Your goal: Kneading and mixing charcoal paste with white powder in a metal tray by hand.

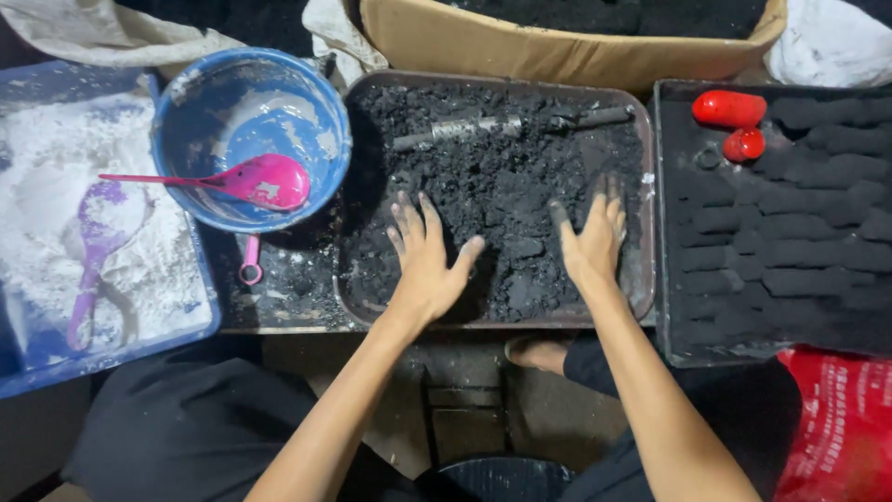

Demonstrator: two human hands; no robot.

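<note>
Both hands lie flat, fingers spread, holding nothing: the left hand [425, 265] and right hand [592, 240] press crumbly black powder [502, 177] heaped in the shallow brown metal tray [641, 279], which contains spills.

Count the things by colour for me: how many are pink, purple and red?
Pink: 2, a spoon lying in the blue bucket and a small handle on the table beside it.
Purple: 1, a scoop in the white powder.
Red: 2, capsule-shaped pieces on the right tray.
Total: 5.
</note>
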